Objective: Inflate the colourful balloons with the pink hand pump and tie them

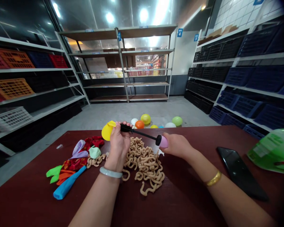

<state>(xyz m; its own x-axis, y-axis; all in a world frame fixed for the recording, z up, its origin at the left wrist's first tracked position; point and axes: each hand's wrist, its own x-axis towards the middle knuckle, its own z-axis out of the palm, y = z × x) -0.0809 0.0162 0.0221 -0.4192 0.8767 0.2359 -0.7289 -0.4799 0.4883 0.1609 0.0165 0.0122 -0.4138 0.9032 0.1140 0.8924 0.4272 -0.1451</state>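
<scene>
My left hand [120,140] is closed around the black barrel end of a balloon pump [145,134], above the table. A small, partly filled yellow balloon [106,131] sits at the pump's nozzle end, beside the fingers. My right hand [177,145] grips the pump's pink handle, and the thin black rod shows drawn out between both hands. Below them lies a heap of tan, curly, worm-like pieces [149,164]. Left of my left hand are a limp blue balloon [67,186], a green one [54,173], a lilac one [79,149] and crumpled red patterned cloth [92,143].
A black phone [239,170] and a green plastic bag or pouch [272,151] lie at the right of the dark red table [191,201]. Several inflated balloons [145,119] rest on the floor beyond. Shelves with crates [11,88] line both sides; a metal rack [123,63] stands behind.
</scene>
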